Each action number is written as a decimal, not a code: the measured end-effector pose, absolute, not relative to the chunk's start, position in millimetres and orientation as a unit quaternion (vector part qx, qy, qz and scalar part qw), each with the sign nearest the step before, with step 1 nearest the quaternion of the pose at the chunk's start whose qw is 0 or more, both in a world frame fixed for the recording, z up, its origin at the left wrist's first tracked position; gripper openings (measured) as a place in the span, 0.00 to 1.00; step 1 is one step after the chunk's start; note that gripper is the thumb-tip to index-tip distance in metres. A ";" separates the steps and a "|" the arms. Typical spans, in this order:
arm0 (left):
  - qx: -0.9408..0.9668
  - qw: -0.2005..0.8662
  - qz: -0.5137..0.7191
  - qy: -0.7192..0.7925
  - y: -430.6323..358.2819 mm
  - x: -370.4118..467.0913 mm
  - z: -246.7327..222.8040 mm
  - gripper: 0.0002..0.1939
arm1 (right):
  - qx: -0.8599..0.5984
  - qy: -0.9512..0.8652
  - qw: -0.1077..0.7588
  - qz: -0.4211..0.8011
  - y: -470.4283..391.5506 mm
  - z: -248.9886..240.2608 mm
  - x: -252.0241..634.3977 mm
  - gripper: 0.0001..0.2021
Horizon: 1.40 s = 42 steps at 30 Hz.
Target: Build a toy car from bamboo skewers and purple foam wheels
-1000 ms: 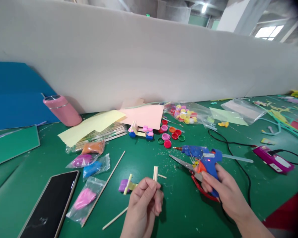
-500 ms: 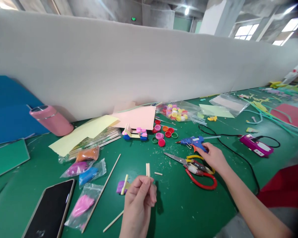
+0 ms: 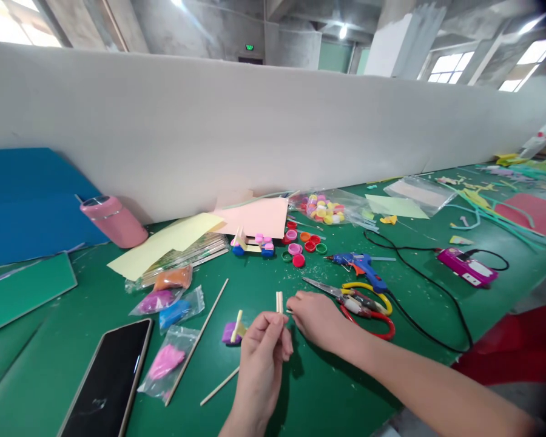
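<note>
My left hand (image 3: 264,343) is closed, pinching a few short wooden sticks (image 3: 279,301) upright between thumb and fingers. Just to its right, my right hand (image 3: 316,320) has its fingertips closed on a small piece of wooden stick (image 3: 290,311), mostly hidden under the fingers. A purple block with a pale yellow stick (image 3: 231,332) lies left of my left hand. Behind my right hand lie the scissors (image 3: 321,286) with red handles, yellow-handled pliers (image 3: 368,294) and a blue glue gun (image 3: 357,266). Farther back stands a small stick-built model with blue and pink parts (image 3: 252,244).
On the left lie a phone (image 3: 107,379), bags of coloured clay (image 3: 166,361), a long stick (image 3: 198,340) and a pink bottle (image 3: 114,221). Bottle caps (image 3: 295,249) and paper sheets (image 3: 259,216) are at the back. A black cord (image 3: 446,297) and purple power strip (image 3: 468,266) are on the right.
My right hand has let go of the glue gun and moved left to the small stick piece beside my left hand. The left hand still holds its sticks. The view has shifted slightly.
</note>
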<state>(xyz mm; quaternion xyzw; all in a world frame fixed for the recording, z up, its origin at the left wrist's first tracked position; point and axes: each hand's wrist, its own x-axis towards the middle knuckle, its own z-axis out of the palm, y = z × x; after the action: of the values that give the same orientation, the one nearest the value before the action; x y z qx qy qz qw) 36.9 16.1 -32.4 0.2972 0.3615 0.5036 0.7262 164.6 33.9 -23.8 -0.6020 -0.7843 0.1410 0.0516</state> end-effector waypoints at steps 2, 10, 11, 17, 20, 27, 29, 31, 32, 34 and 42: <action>0.301 0.722 0.507 0.361 16.3 36.0 -31.1 0.09 | -0.603 -0.781 0.000 0.159 39.1 -21.6 158.3 0.07; 0.321 0.709 0.520 0.351 18.1 33.9 -31.6 0.09 | -0.601 -0.757 -0.016 0.255 51.2 -16.5 152.7 0.12; 0.324 0.710 0.519 0.348 17.6 34.1 -31.8 0.09 | -0.605 -0.750 0.008 0.266 50.6 -18.0 157.9 0.12; 0.325 0.714 0.514 0.347 15.1 34.9 -32.9 0.10 | -0.621 -0.657 0.260 0.340 41.2 -33.0 195.1 0.04; 0.325 0.714 0.511 0.350 14.0 35.2 -33.9 0.11 | -0.608 -0.570 0.425 0.352 42.2 -32.5 211.8 0.05; 0.309 0.712 0.523 0.352 13.8 35.9 -33.2 0.12 | -0.504 -0.367 0.724 0.296 66.6 8.3 238.5 0.12; 0.308 0.713 0.523 0.351 14.3 35.3 -32.8 0.12 | -0.467 -0.362 0.734 0.334 71.5 16.4 225.5 0.12; 0.310 0.709 0.525 0.354 15.1 34.5 -32.8 0.12 | -0.440 -0.370 0.719 0.390 74.7 20.1 208.5 0.11; 0.310 0.707 0.526 0.356 15.6 34.1 -33.0 0.11 | -0.429 -0.371 0.714 0.411 76.0 21.7 202.2 0.11; 0.308 0.704 0.530 0.358 16.5 33.5 -33.7 0.11 | -0.409 -0.363 0.718 0.431 78.0 27.5 200.0 0.08; 0.283 0.710 0.530 0.367 17.0 34.7 -34.1 0.11 | -0.271 -0.333 0.789 0.440 72.3 68.7 258.9 0.09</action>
<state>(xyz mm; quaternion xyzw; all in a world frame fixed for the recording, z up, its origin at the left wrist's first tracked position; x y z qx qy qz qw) 34.7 17.0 -34.1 0.2833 0.3669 0.5301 0.7100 258.9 72.3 68.7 -0.2710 -0.3333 0.4397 0.7888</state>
